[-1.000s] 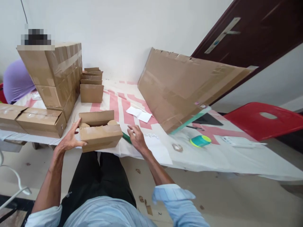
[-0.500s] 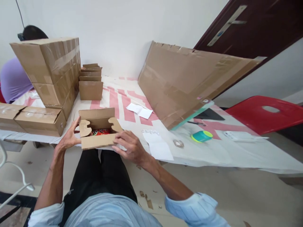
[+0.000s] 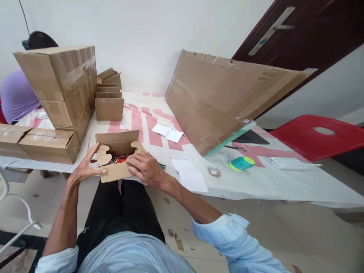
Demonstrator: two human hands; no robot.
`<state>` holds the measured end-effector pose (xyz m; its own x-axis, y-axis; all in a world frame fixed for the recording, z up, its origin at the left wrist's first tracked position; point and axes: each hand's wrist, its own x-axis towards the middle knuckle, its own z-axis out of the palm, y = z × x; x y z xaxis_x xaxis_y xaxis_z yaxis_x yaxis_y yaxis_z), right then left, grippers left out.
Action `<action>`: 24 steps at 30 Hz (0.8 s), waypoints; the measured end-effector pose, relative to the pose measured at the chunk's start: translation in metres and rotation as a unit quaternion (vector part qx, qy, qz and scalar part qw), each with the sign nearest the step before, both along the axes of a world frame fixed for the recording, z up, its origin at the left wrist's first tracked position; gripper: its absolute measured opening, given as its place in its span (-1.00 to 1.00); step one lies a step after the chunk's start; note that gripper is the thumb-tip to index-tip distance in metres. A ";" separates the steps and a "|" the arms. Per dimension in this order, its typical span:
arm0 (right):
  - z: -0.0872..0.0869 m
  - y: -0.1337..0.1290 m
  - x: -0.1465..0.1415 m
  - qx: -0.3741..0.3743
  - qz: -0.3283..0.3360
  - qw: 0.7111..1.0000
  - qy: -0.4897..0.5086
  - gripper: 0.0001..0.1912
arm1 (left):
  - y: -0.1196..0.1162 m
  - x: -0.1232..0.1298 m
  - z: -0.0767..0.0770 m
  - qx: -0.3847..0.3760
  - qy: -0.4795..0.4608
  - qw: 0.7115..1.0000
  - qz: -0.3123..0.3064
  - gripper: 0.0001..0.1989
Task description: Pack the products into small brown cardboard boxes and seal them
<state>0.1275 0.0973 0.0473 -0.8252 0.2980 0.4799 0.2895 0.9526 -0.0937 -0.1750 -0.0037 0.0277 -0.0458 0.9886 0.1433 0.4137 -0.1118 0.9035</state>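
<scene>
Indoors, pink-marked cloth (image 3: 153,132) is stretching toward a white wall (image 3: 136,38); the left hand (image 3: 86,167) is clasping the box (image 3: 114,173), the right hand (image 3: 148,169), grip unclear, is partly hiding red packaging (image 3: 119,159).

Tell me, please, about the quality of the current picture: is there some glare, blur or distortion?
Head view: pale glare on the taped, stacked boxes; head view: red packet inside the open box, its print too soft to read; head view: apparent wide-lens stretch, with the red chair drawn out and the door steeply tilted.
</scene>
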 end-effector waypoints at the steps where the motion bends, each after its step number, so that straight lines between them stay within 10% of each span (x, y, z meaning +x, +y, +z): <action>1: 0.005 0.000 0.001 0.013 -0.019 0.999 -0.023 -0.77 | 0.000 0.002 0.000 0.001 0.011 1.000 0.004 0.33; 8: 0.040 0.023 -0.006 0.056 -0.206 0.955 -0.208 -0.79 | -0.003 0.005 -0.002 0.015 0.014 1.000 -0.004 0.32; 24: 0.041 0.065 -0.077 -0.121 -0.035 0.900 -0.416 -0.76 | 0.000 0.003 -0.008 0.018 0.001 1.000 0.001 0.25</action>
